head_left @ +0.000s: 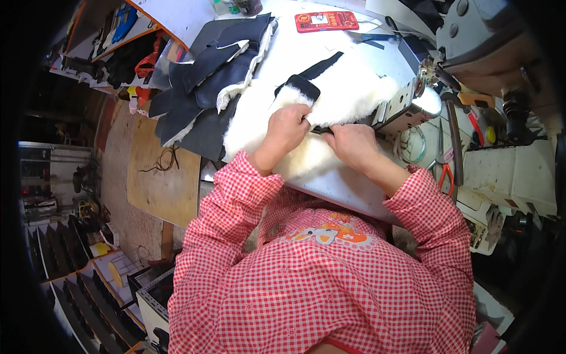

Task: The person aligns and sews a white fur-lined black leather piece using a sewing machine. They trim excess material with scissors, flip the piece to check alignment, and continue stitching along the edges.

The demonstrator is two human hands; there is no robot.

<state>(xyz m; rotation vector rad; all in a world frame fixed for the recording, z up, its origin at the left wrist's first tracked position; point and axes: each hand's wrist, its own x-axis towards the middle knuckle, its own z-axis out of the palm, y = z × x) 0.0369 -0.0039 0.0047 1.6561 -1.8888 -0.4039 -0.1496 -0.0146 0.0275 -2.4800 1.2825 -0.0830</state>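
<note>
Handling the white fleece (pixel 354 94) on the bench (pixel 356 190), the person has the left hand (pixel 288 127) curled closed, seemingly pinching it; the right hand (pixel 355 144) is half-curled at a dark edge (pixel 320 129), its exact grip hidden. The fleece looks mid-work — a black strip (pixel 322 66) lies across it, whether attached cannot be told. Dark fleece-backed pieces (pixel 206 76) lie piled left — finished or waiting, it is unclear.
</note>
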